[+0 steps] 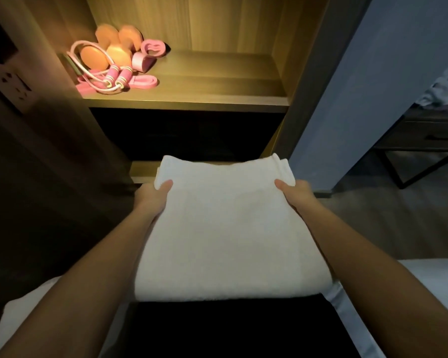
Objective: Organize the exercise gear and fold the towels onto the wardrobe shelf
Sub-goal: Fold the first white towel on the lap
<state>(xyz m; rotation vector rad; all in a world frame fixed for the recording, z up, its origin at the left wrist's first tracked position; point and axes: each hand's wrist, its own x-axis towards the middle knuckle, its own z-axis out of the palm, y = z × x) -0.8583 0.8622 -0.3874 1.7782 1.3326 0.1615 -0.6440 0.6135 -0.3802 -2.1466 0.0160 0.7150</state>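
A folded white towel (225, 228) is held out in front of me, below the lit wardrobe shelf (204, 99). My left hand (153, 197) grips its left edge, thumb on top. My right hand (295, 195) grips the right edge the same way; the fingers of both hands are hidden under the cloth. On the shelf's left end lie pink dumbbells (106, 50), a pink jump rope (111, 81) with striped handles, pink resistance bands (142, 81) and a pink hand grip (153, 49).
The shelf's middle and right part holds nothing. A dark compartment (186, 135) lies under it. A grey wardrobe door (347, 86) stands open at right, with a dark drawer table (424, 138) beyond. White bedding (437, 293) lies at the lower corners. A wall socket (13, 83) is at left.
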